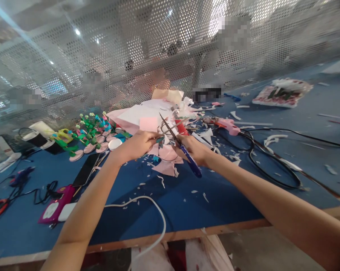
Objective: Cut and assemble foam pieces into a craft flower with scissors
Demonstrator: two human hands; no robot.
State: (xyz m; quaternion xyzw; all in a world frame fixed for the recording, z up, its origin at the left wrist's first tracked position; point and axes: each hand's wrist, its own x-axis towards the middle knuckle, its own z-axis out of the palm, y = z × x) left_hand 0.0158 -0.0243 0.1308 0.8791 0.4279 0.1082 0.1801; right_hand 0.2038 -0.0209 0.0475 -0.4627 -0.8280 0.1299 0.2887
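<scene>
My right hand [195, 147] is closed around a pair of scissors [190, 162] with dark blue handles. The blades point up and to the left, toward my left hand [137, 145]. That hand is closed in a pinch, and a small teal bit shows at its fingertips. Whether that bit is paper, I cannot tell. A pink paper square [148, 123] appears just behind the left fingers. Below and between both hands lie pink paper scraps [167, 167] and a small blue star-shaped piece [155, 159].
Green craft plants on pink round bases [89, 148] stand at left, near a phone [86, 169] and a magenta pouch-like item [57, 203]. A pink glue gun [228, 126] with a looping black cord lies right. A perforated metal screen [158, 49] rises behind.
</scene>
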